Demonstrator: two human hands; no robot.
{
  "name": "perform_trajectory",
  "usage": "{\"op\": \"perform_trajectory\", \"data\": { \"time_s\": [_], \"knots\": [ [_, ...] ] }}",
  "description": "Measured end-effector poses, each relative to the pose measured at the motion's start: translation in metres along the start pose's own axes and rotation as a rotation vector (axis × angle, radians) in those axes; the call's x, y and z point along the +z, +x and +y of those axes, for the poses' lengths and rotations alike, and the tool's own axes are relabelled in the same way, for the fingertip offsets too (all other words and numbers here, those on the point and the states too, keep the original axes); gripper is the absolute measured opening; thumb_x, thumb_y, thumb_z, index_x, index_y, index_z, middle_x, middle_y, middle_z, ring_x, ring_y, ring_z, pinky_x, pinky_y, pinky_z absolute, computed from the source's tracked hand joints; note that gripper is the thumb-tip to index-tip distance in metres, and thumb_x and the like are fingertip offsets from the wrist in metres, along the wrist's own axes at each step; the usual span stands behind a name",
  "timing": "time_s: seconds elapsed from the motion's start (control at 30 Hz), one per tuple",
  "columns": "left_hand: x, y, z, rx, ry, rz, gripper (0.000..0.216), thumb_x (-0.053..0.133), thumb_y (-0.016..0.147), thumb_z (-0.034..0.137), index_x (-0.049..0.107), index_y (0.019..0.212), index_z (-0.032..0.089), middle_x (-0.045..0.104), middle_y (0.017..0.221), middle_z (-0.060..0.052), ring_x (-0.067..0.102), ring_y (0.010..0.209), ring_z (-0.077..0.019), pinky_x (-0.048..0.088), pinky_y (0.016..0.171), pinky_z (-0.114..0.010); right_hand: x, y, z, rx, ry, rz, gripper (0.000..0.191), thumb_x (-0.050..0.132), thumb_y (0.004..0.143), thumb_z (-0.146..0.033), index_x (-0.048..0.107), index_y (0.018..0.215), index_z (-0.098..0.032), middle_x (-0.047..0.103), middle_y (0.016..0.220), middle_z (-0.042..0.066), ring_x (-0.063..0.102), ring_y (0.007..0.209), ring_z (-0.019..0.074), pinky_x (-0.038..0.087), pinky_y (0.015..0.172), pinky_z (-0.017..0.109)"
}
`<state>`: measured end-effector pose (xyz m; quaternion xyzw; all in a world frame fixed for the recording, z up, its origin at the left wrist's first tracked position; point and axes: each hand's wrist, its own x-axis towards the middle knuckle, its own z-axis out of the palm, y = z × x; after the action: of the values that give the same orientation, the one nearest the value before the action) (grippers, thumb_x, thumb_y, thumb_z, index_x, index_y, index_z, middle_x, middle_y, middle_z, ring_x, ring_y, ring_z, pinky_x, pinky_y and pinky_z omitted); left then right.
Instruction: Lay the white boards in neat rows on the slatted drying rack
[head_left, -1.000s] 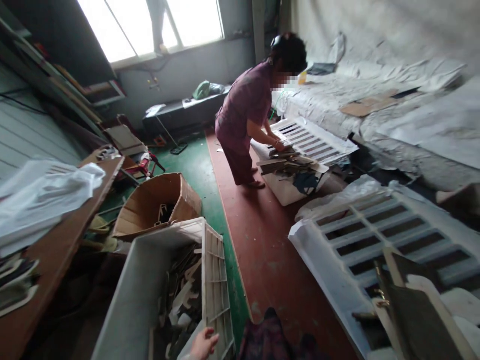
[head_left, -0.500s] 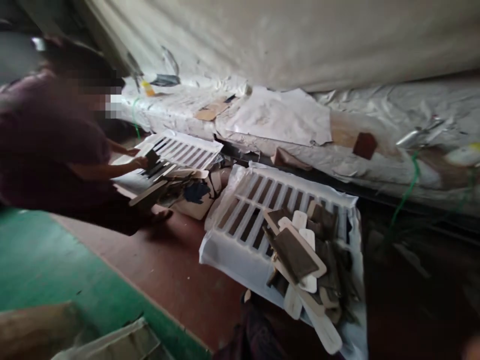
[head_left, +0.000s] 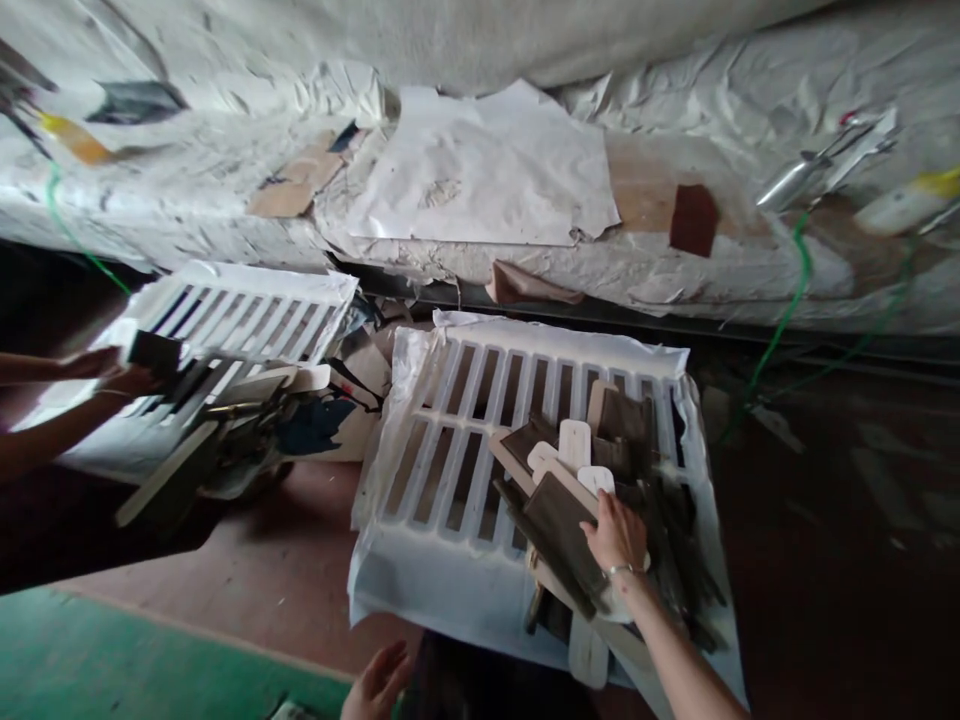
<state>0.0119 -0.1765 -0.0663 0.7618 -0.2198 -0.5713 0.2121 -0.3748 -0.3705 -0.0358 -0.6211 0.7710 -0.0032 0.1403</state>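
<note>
R hand (head_left: pixel 616 533), lower right of centre: bare forearm comes up from the bottom right corner, thin band at the wrist, palm down, fingers spread and pointing up-left, flat, not curled. L hand (head_left: pixel 377 684) at bottom edge, left of centre: only partly in frame, fingers loosely open, pointing up-right; prob. palm facing inward, hard to tell w/ the crop.

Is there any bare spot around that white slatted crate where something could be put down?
The slatted crate is bare on its left half. Its right half is crowded with wooden pieces, where the right hand rests. The reddish floor lies bare between that crate and the green strip. A co-worker's crate is piled up too.
</note>
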Motion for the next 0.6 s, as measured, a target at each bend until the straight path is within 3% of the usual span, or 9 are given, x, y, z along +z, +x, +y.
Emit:
{"op": "perform_trajectory", "data": {
  "time_s": [0.17, 0.3, 0.4, 0.5, 0.6],
  "knots": [
    [0.029, 0.018, 0.047, 0.026, 0.126, -0.141, 0.065, 0.071, 0.052, 0.066, 0.070, 0.097, 0.019, 0.076, 0.095, -0.009, 0.069, 0.098, -0.0309, 0.053, 0.090, -0.034, 0.000, 0.015, 0.008, 0.053, -0.073, -0.099, 0.035, 0.064, 0.076, -0.016, 0.064, 0.110, -0.015, 0.065, 0.112, 0.018, 0.061, 0.104, 0.0355, 0.046, 0.082, 0.046],
    [0.054, 0.042, 0.104, 0.082, 0.101, -0.263, 0.074, 0.069, 0.055, 0.071, 0.069, 0.102, 0.013, 0.074, 0.095, -0.013, 0.069, 0.088, -0.0311, 0.053, 0.082, -0.037, -0.008, 0.005, -0.004, -0.014, 0.024, -0.183, 0.022, 0.060, 0.076, -0.015, 0.065, 0.097, -0.018, 0.070, 0.096, 0.009, 0.066, 0.086, 0.0240, 0.050, 0.075, 0.033],
    [0.059, 0.066, 0.156, 0.140, 0.030, -0.340, 0.081, 0.059, 0.066, 0.078, 0.066, 0.113, 0.013, 0.071, 0.107, -0.013, 0.068, 0.091, -0.0272, 0.052, 0.083, -0.034, -0.034, -0.013, -0.036, -0.251, 0.108, -0.165, 0.016, 0.052, 0.079, -0.011, 0.062, 0.084, -0.023, 0.067, 0.089, 0.003, 0.063, 0.084, 0.0198, 0.049, 0.076, 0.030],
    [0.042, 0.082, 0.215, 0.191, -0.084, -0.488, 0.079, 0.049, 0.076, 0.078, 0.064, 0.117, 0.013, 0.069, 0.113, -0.013, 0.067, 0.093, -0.0241, 0.051, 0.082, -0.032, -0.065, -0.025, -0.086, -0.651, 0.108, 0.069, 0.029, 0.041, 0.075, -0.003, 0.059, 0.079, -0.025, 0.064, 0.081, 0.002, 0.062, 0.077, 0.0207, 0.048, 0.073, 0.034],
    [0.011, 0.085, 0.264, 0.288, 0.073, -0.773, 0.062, 0.065, 0.072, 0.067, 0.072, 0.105, 0.015, 0.071, 0.092, -0.008, 0.064, 0.081, -0.0217, 0.047, 0.073, -0.030, -0.082, -0.017, -0.140, -0.950, 0.044, 0.312, 0.025, 0.042, 0.078, -0.007, 0.058, 0.075, -0.026, 0.065, 0.071, 0.000, 0.062, 0.064, 0.0185, 0.050, 0.071, 0.035]
  ]
}}
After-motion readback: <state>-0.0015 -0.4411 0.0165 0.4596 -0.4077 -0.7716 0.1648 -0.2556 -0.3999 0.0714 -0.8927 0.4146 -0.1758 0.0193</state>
